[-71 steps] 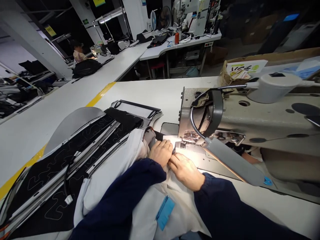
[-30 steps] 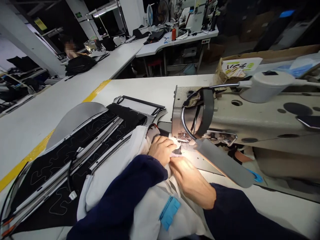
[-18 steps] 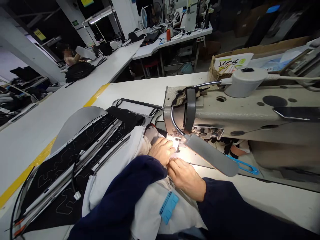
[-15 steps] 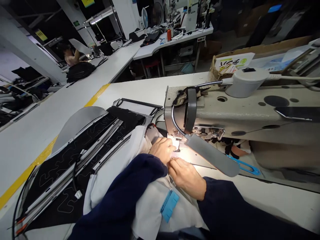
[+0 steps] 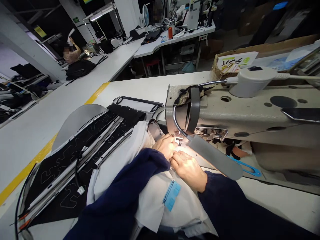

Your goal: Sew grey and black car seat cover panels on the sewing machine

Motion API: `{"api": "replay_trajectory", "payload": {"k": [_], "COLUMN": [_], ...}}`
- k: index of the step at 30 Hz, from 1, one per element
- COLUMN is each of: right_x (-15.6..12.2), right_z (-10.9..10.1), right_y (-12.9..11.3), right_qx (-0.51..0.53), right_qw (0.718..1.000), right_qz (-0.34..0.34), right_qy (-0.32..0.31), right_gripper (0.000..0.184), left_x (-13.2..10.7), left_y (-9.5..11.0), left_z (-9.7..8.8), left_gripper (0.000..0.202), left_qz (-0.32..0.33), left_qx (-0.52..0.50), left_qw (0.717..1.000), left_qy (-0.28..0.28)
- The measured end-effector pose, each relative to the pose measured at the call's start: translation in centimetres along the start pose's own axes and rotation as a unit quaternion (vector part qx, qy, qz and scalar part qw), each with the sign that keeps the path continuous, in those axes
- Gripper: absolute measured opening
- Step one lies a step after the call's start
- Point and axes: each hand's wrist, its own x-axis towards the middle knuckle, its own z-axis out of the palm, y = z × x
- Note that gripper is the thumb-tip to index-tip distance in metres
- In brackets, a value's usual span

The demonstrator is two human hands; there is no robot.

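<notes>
Under the lit head of a sewing machine (image 5: 212,113), both my hands grip a light grey fabric cover (image 5: 152,200). My left hand (image 5: 165,146) is closed on its edge right by the presser foot (image 5: 178,136). Close in front, touching or nearly touching it, my right hand (image 5: 188,168) pinches the same edge; the exact bit between the fingertips is hidden. A blue tag (image 5: 172,195) is stitched to the cover below my wrists. Black panels (image 5: 62,180) with pale wavy stitching spread out to the left, with a dark cable ending in a white connector (image 5: 80,190).
A grey lamp (image 5: 216,156) on a bendable neck hangs just right of my hands. Behind the machine stands a cardboard box (image 5: 215,66) of papers. Yellow tape (image 5: 97,93) crosses the white table. Another person (image 5: 71,53) works at the far left.
Both hands have moved slightly up towards the needle area, drawing the grey cover with them. The blue tag has shifted up and right. The far person's raised arm has changed position.
</notes>
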Motion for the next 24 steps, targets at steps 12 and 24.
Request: {"api": "replay_trajectory", "payload": {"k": [12,24], "right_x": [0.1,2.2], "right_z": [-1.5,-1.0], "right_y": [-5.3,-4.7], "right_qx": [-0.087,-0.082], "right_qw": [0.993,0.996], "right_qz": [-0.074,-0.030], "right_qy": [0.007,0.035], "right_gripper": [0.035,0.015], "left_x": [-0.4,0.5], "left_y": [-0.8,0.2], "left_z": [-1.7,-1.2], "left_gripper": [0.033,0.017], "left_qz": [0.005,0.022], "left_qx": [0.051,0.089], "left_qw": [0.999,0.995], "left_qy": [0.003,-0.047]}}
